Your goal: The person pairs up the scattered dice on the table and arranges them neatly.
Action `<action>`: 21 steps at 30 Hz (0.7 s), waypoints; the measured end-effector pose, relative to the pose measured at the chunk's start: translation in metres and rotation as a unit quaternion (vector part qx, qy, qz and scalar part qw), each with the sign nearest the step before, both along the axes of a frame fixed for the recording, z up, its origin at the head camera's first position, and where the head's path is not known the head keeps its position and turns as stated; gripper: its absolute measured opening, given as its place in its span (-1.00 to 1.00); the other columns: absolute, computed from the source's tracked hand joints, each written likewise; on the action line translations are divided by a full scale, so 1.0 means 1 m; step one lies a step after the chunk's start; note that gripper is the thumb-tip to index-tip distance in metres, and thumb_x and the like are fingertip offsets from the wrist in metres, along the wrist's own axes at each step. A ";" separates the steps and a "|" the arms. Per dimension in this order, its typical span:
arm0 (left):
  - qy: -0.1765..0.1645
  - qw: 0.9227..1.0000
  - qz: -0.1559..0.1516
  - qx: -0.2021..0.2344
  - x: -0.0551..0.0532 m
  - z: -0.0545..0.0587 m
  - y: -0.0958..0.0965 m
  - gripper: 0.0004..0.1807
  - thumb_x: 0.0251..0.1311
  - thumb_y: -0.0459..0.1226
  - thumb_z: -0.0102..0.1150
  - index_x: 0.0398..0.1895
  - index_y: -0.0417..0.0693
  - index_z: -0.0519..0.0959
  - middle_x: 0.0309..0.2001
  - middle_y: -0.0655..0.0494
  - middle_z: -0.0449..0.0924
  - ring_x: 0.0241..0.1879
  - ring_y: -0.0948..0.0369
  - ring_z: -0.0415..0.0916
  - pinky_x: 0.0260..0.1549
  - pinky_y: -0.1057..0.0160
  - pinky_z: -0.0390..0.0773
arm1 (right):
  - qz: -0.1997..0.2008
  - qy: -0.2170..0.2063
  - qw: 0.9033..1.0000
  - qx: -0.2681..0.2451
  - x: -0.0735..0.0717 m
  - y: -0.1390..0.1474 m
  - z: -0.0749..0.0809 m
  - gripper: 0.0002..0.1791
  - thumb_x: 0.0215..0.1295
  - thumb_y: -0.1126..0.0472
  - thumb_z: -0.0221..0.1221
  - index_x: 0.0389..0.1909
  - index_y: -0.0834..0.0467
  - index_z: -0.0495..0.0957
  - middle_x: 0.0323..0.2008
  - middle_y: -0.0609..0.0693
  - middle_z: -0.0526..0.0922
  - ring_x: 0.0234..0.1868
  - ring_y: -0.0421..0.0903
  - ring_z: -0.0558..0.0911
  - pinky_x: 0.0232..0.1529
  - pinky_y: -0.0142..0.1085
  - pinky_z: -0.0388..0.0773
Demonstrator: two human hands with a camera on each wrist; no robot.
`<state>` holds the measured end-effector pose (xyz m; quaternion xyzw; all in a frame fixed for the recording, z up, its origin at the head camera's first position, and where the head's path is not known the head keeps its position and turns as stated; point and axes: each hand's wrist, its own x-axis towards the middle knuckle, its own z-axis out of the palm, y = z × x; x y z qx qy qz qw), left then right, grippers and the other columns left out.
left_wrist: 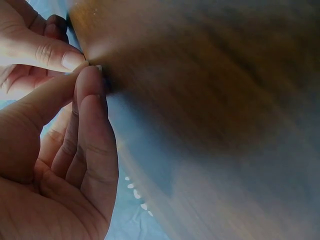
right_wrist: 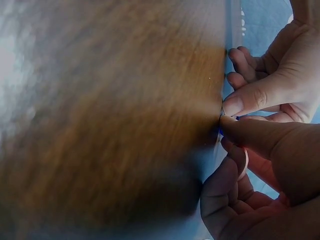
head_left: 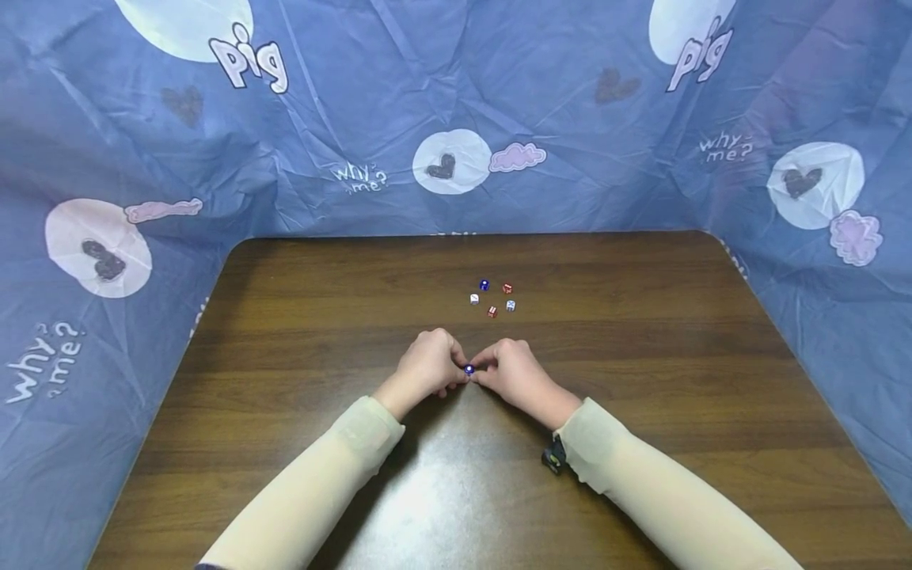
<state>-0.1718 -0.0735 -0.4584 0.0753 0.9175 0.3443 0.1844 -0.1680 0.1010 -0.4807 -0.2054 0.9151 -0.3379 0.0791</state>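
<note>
A small blue die (head_left: 469,369) with a white spot on top sits between the fingertips of both hands over the middle of the table. From the left side, my left hand (head_left: 431,360) pinches it with thumb and index finger. My right hand (head_left: 514,370) pinches it from the right. The fingertips of the two hands nearly meet. In the right wrist view only slivers of the blue die (right_wrist: 221,131) show beside the right thumb and fingers (right_wrist: 257,137). The left wrist view has the left hand (left_wrist: 65,145) in front, and its fingers hide most of the die.
Beyond the hands lies a loose ring of dice: a blue die (head_left: 484,285), red dice (head_left: 507,288), a white die (head_left: 474,299) and a pale blue-and-white die (head_left: 511,305). A brown wooden table (head_left: 299,317) carries them, with blue printed cloth (head_left: 399,95) around it.
</note>
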 end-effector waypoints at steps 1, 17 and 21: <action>-0.001 1.000 -0.001 0.001 0.000 0.000 0.000 -0.90 0.09 -0.35 0.54 -0.50 -0.01 0.78 -0.69 0.07 0.63 -0.72 0.14 0.62 -0.77 0.31 0.57 | 0.000 0.000 1.000 0.000 0.000 0.000 0.000 -0.87 0.23 0.25 0.45 -0.20 0.14 0.80 -0.67 -0.21 0.54 -0.64 -0.29 0.47 -0.63 -0.42 0.40; 0.002 1.000 -0.005 0.003 0.000 -0.001 0.000 -0.85 0.11 -0.36 0.52 -0.55 -0.01 0.75 -0.70 0.07 0.62 -0.71 0.13 0.63 -0.77 0.29 0.59 | -0.008 -0.007 1.000 -0.011 -0.001 0.002 0.002 -0.81 0.17 0.19 0.49 -0.21 0.15 0.80 -0.69 -0.22 0.53 -0.64 -0.29 0.47 -0.62 -0.39 0.43; -0.002 1.000 -0.006 0.000 0.000 0.000 0.000 -0.84 0.11 -0.35 0.52 -0.56 -0.01 0.74 -0.69 0.08 0.63 -0.70 0.13 0.63 -0.76 0.28 0.60 | -0.031 -0.030 0.999 -0.024 -0.007 0.009 0.007 -0.74 0.16 0.16 0.50 -0.16 0.19 0.78 -0.68 -0.17 0.53 -0.63 -0.24 0.48 -0.62 -0.36 0.44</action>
